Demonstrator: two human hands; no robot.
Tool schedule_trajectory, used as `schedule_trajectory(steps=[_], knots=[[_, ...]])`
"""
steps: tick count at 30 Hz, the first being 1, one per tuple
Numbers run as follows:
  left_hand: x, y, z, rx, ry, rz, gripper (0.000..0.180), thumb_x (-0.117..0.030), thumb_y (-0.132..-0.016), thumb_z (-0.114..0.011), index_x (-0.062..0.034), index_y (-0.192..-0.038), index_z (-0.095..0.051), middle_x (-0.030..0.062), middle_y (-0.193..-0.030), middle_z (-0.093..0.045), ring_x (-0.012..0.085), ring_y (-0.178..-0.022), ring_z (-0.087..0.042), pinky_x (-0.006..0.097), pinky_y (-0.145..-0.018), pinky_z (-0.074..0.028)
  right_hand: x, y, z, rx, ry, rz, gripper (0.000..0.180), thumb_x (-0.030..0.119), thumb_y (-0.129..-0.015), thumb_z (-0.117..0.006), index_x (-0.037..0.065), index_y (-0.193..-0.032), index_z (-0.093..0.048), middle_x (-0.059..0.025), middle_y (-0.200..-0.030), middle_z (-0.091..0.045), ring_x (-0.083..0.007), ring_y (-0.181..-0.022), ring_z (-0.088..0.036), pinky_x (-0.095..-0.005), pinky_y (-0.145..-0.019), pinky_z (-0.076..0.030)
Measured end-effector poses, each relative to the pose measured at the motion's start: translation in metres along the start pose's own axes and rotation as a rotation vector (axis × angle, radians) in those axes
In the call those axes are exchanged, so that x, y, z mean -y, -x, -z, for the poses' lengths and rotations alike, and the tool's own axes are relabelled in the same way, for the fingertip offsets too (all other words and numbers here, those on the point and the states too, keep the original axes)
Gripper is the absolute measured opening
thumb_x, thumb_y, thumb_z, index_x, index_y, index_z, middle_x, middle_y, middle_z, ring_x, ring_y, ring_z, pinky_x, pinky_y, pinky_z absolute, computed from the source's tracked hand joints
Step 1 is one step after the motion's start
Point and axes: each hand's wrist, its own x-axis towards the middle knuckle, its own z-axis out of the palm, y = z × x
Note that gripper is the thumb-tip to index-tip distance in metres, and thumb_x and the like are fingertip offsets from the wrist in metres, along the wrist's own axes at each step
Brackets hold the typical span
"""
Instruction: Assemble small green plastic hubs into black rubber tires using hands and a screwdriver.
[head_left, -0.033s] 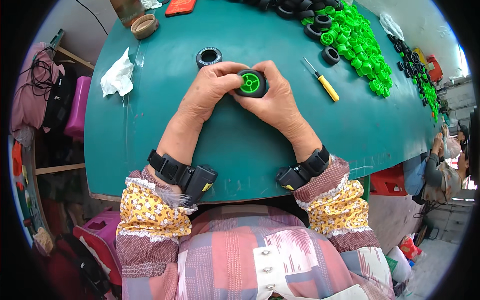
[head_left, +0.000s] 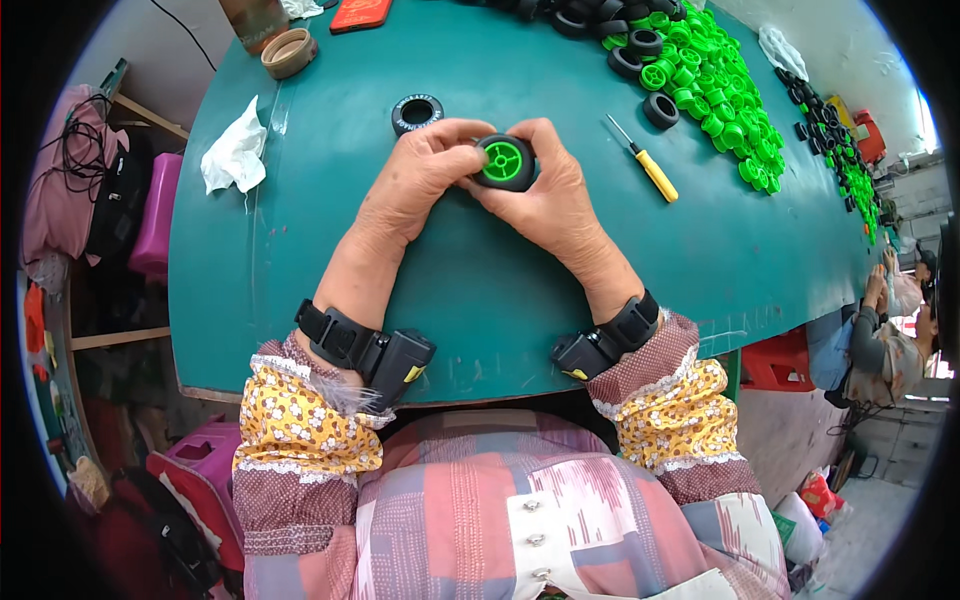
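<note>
Both my hands meet over the table around a small toy wheel, a black rubber tyre (head_left: pixel 524 176) with a green spoked rim (head_left: pixel 503 160) inside it. My left hand (head_left: pixel 432 165) presses its thumb against the left side of the wheel, its fingers curled behind. On the right side, my right hand (head_left: pixel 548 185) grips the tyre between thumb and index finger. The rim's face is turned up toward me; the underside of the wheel is hidden. A loose black tyre (head_left: pixel 403 118) lies flat on the table just beyond my left hand.
A screwdriver (head_left: pixel 655 174) with a yellow handle lies to the right on the green table (head_left: pixel 480 320). Farther back are piled green rims (head_left: pixel 715 95) and black tyres (head_left: pixel 661 110). A crumpled tissue (head_left: pixel 236 148) and a brown round lid (head_left: pixel 289 54) lie at left. Other people sit at far right.
The wheel has turned and tilted slightly between my fingers. My right hand has shifted a little with it.
</note>
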Motion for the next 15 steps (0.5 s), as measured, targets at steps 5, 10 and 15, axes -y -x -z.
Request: schedule_trajectory(steps=[5,10,15], knots=[[0.0049,-0.0021,0.0057,-0.048,0.036,0.024,0.041,-0.015,-0.076,-0.062,0.0060,-0.110,-0.050,0.0064,-0.086,-0.059,0.0084,-0.074,-0.055,0.019,-0.064,-0.045,-0.0101,-0.0040,-0.0028,-0.127,0.040,0.064,0.063,0.019,-0.063,-0.074,0.001,-0.113,-0.041,-0.0186,-0.102,-0.051,-0.0310,-0.096,-0.052,-0.0351,-0.081,-0.044],[0.0060,-0.0029,0.0034,-0.059,0.077,0.018,0.034,-0.014,-0.079,-0.060,0.0043,-0.107,-0.053,0.0064,-0.085,-0.059,0.0085,-0.072,-0.056,0.019,-0.064,-0.046,-0.0073,-0.0024,0.0005,-0.114,0.022,0.081,0.064,0.018,-0.064,-0.072,0.001,-0.116,-0.039,-0.0196,-0.105,-0.053,-0.0318,-0.098,-0.054,-0.0356,-0.083,-0.044],[0.0064,-0.0031,0.0061,-0.037,0.146,0.029,0.029,-0.015,-0.080,-0.059,0.0029,-0.104,-0.055,0.0049,-0.083,-0.059,0.0084,-0.068,-0.056,0.020,-0.063,-0.047,-0.0067,-0.0017,0.0006,-0.114,0.042,0.081,0.062,0.016,-0.064,-0.071,0.001,-0.115,-0.040,-0.0188,-0.100,-0.055,-0.0307,-0.093,-0.056,-0.0350,-0.081,-0.046]])
